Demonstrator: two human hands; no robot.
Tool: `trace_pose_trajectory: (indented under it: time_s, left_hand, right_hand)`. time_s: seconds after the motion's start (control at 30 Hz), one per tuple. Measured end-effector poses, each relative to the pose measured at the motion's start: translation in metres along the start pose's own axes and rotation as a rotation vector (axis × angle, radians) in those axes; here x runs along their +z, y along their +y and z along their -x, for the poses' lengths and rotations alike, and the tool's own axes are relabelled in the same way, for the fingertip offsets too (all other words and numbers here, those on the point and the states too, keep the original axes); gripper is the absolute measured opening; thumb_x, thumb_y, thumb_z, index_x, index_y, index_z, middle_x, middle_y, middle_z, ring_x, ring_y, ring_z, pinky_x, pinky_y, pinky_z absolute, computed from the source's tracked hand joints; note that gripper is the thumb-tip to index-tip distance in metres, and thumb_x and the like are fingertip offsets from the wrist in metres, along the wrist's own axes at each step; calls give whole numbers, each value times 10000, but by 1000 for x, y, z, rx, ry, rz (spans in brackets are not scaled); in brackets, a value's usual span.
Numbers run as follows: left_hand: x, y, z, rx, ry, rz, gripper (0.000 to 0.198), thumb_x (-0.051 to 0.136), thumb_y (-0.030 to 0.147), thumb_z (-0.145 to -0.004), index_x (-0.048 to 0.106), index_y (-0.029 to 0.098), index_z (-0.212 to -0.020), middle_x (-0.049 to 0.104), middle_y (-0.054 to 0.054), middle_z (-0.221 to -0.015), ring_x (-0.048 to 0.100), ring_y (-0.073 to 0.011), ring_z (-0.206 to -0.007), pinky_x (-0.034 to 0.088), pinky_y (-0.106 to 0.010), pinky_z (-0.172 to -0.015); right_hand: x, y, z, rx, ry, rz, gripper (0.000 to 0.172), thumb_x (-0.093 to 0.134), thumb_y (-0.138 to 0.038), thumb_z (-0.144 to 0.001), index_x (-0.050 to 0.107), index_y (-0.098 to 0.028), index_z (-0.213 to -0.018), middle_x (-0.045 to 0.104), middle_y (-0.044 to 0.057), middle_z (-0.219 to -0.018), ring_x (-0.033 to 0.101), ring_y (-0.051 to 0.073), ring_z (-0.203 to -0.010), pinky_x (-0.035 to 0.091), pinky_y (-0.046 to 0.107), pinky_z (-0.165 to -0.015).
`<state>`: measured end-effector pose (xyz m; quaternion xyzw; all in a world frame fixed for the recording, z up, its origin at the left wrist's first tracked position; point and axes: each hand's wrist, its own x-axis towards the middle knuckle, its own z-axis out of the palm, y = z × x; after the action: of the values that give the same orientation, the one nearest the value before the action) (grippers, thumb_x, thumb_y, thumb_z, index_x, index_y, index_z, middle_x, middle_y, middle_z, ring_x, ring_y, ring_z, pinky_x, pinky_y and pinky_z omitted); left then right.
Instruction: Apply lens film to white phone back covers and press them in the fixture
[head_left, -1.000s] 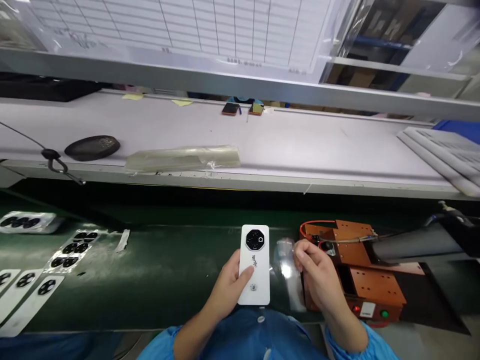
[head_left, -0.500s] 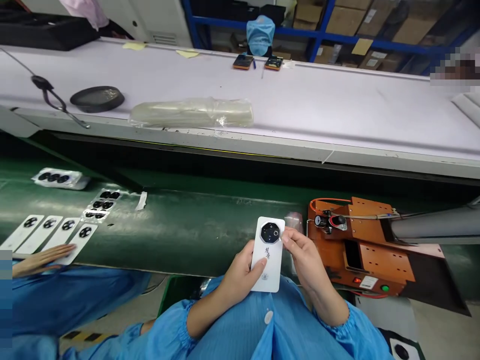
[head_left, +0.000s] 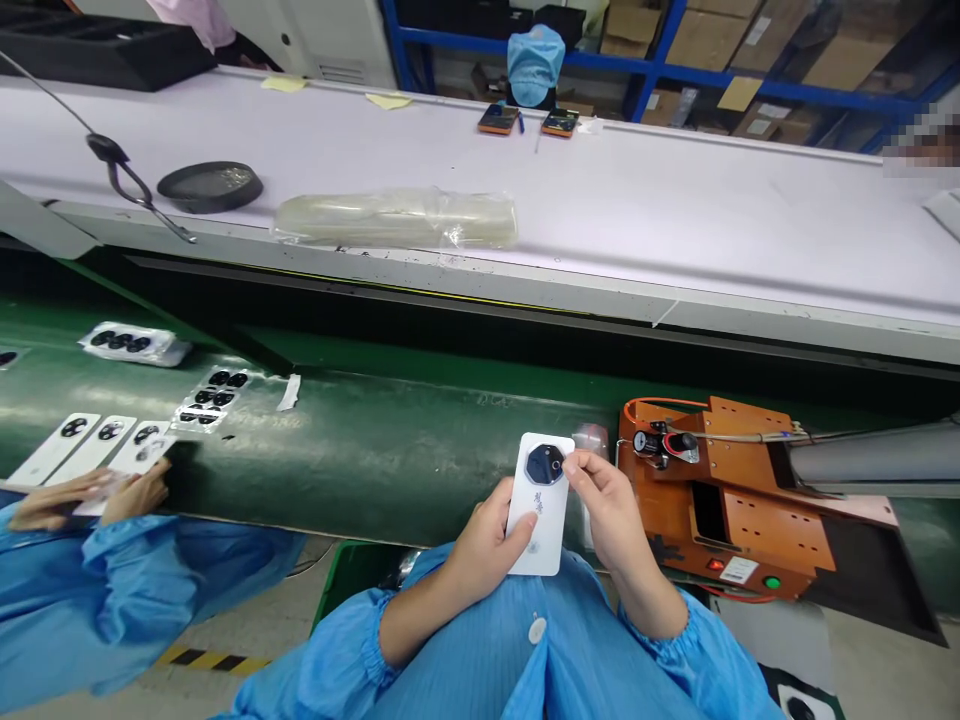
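A white phone back cover (head_left: pixel 538 540) with a dark octagonal camera lens plate (head_left: pixel 544 464) and black lettering is held upright in front of my body. My left hand (head_left: pixel 486 545) grips it from the left side, the thumb lying across its face below the lettering. At the lens plate's right edge, my right hand (head_left: pixel 606 500) has thumb and forefinger pinched together. Whether a small piece is between those fingertips is hidden. A clear plastic piece (head_left: pixel 594 440) lies behind my right hand on the green bench (head_left: pixel 375 450).
An orange press machine (head_left: pixel 739 500) with a gauge and lit buttons stands to the right. At left, a co-worker's hands (head_left: pixel 139 495) handle white covers (head_left: pixel 56 450). Lens sheets (head_left: pixel 214 398) lie nearby. A raised white shelf (head_left: pixel 637 210) carries a wrapped roll (head_left: pixel 397 218).
My hands stay almost the same on the cover, my right fingertips still at the lens plate. The view has shifted slightly. The co-worker has brought a second hand to a cover at left.
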<state>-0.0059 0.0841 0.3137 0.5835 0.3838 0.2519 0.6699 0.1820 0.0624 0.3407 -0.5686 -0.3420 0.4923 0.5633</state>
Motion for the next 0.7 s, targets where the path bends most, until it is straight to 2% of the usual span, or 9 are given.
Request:
trace_pose_trajectory:
  time_s: [0.37,0.7]
  left_hand:
    - [0,-2,0,3,-2,-56,289,558,413,-992,543,201,-1188,697,-26,-907,633,-166,-753,489,-266,-666]
    - [2,-3,2,-1,-4,-113,259,554,394,-994,542,208,-1174,690,-17,-900,634,-171,-760,481,-268,-671]
  right_hand:
    - [5,0,-3,13,51,9,367,771,-552,-871,667,-203,-819,557,-8,-745,470,156,-725,379,270,-675]
    - [6,8,-2,20,110,4,355,786,-543,-855,680,-206,-839,624,4,-761,520,156,-710,410,249,-624]
